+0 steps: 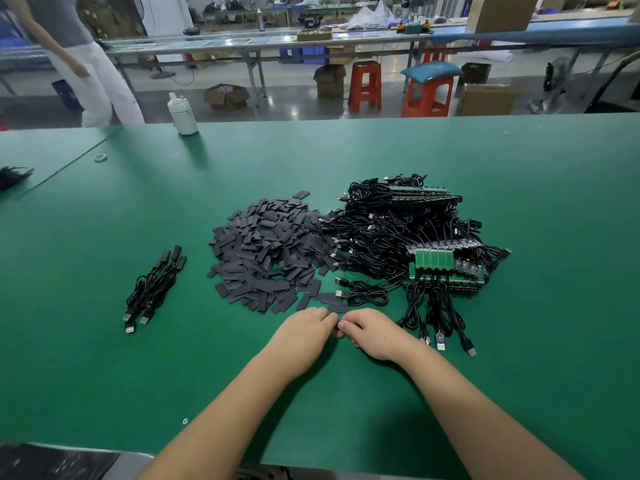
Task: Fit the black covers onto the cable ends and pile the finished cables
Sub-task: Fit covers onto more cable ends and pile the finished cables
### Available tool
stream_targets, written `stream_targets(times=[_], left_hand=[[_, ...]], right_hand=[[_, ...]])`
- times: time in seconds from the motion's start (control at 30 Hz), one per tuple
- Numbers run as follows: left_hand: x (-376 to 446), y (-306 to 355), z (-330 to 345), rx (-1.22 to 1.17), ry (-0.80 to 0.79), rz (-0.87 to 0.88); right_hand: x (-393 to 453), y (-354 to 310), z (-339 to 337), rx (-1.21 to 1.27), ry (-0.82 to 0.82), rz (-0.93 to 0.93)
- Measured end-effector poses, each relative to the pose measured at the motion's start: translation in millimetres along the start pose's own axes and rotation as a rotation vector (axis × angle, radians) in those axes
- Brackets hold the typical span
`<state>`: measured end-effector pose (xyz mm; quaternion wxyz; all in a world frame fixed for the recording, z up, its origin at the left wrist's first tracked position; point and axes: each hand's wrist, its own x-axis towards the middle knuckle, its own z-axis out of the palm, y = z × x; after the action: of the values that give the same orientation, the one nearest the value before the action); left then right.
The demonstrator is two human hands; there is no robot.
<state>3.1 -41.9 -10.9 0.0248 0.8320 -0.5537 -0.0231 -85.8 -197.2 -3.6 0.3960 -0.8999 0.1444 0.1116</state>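
Hands together, green table, red stools

Whatever the left hand and right hand pinch between their meeting fingertips is hidden by the fingers. Both forearms run off the bottom edge. In the cable heap single cables cannot be told apart. A dark tuft at the tabletop's left edge is cut off. The standing person is cropped at the top.
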Motion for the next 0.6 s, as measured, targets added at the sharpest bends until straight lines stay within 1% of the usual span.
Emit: stream_targets(times=[0.07,0.1,0.13,0.2,0.27,0.3,0.33,0.37,0.43,0.5,0.6], left_hand=[[0.2,-0.9,2.5,-0.003,-0.003,0.004],[-0.2,-1.2,3.8,-0.035,0.013,0.001],[-0.8,-1.5,5.5,-0.118,0.056,-0.019],[-2.5,1.1,7.0,-0.415,0.19,-0.159],[-1.6,4.2,4.2,-0.785,0.281,-0.411],[-0.7,4.7,2.9,-0.985,0.291,-0.534],[-0.2,3.8,2.8,-1.17,0.279,-0.617],[0.2,2.8,3.1,-1.298,0.256,-0.653],[-1.0,3.2,2.4,-1.404,0.23,-0.629],[-0.9,4.6,1.1,-1.455,0.262,-0.622],[1.7,3.7,-1.8,-1.518,0.33,-0.662]], right_hand=[[-0.3,0.1,0.0,0.0,0.004,0.002],[-0.3,0.2,-0.5,0.015,0.012,0.005],[-0.4,0.7,-1.0,0.05,0.025,0.012],[-0.6,1.9,-1.4,0.18,0.062,0.028],[-0.8,3.8,-1.4,0.297,0.11,0.047],[-0.8,4.6,-1.0,0.336,0.129,0.054],[-1.1,5.2,-0.5,0.368,0.14,0.054],[-1.3,5.4,0.1,0.392,0.142,0.049],[-2.0,4.8,1.2,0.414,0.133,0.041],[-3.3,3.1,2.1,0.455,0.118,0.041],[-5.3,-0.8,4.3,0.585,0.086,0.032]])
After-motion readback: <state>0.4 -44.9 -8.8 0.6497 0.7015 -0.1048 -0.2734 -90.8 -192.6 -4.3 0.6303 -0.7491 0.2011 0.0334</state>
